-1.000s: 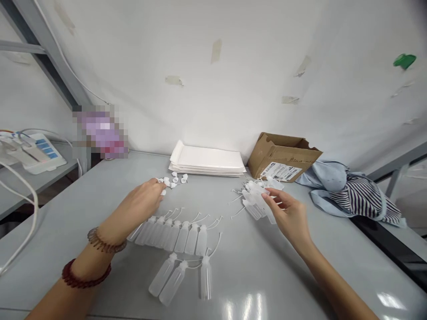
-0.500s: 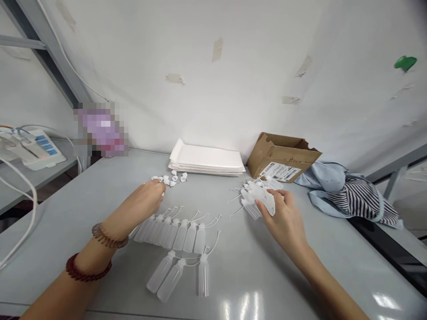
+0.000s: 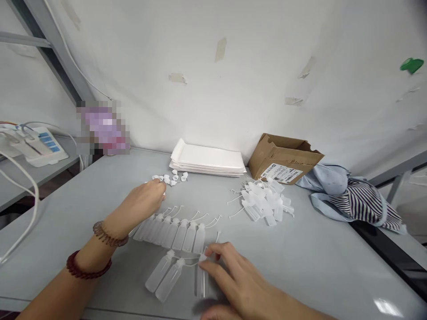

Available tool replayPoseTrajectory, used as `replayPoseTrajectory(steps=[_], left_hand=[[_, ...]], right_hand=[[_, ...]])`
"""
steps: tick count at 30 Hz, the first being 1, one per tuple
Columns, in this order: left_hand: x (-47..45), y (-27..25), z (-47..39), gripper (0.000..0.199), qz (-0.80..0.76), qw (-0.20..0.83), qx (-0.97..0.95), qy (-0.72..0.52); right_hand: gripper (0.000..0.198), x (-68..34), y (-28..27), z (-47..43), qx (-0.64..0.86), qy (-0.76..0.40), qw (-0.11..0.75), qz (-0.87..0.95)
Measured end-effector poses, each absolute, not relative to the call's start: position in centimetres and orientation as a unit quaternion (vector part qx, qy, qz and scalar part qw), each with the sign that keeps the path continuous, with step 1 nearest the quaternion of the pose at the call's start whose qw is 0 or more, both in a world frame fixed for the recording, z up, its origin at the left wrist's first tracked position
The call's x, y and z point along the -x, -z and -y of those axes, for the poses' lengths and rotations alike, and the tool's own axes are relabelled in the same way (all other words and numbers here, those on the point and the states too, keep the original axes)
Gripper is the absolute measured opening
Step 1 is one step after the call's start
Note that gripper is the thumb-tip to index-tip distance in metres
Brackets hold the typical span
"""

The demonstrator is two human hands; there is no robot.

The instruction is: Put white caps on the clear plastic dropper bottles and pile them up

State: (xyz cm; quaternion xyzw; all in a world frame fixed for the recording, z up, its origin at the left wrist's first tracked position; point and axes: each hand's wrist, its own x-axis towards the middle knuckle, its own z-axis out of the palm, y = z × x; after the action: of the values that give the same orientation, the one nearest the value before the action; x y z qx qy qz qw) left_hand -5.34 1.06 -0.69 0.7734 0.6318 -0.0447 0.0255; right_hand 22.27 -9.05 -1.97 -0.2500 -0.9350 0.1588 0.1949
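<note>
Toward eight o'clock, just behind the left hand (image 3: 145,203), sits a translucent brownish coiled band (image 3: 108,240) with rounded loops; farther back comes a dark red bracelet (image 3: 87,275) with a ridged, bead-like surface.

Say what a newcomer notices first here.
The row of translucent plastic bottles left of centre, with the bare right hand at a bottle nearer the camera. Next, the jumbled pile of similar bottles, right, before the open brown cardboard box. Then white plastic caps beside the bare left hand.

Three front bottles (image 3: 169,282), two hands (image 3: 144,202), one box (image 3: 290,159)
</note>
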Motion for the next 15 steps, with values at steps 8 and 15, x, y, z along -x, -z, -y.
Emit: replayPoseTrajectory(steps=[8,15], left_hand=[[5.3,0.6,-1.0,0.02,-0.637,0.038,-0.769,0.029],[4.6,-0.4,-0.8,0.019,-0.642,0.059,-0.764,-0.02]], right_hand=[[0.056,-21.8,2.7,9.0,0.269,-0.223,0.189,0.918],[0.047,-21.8,2.9,9.1,0.268,-0.239,0.23,0.905]])
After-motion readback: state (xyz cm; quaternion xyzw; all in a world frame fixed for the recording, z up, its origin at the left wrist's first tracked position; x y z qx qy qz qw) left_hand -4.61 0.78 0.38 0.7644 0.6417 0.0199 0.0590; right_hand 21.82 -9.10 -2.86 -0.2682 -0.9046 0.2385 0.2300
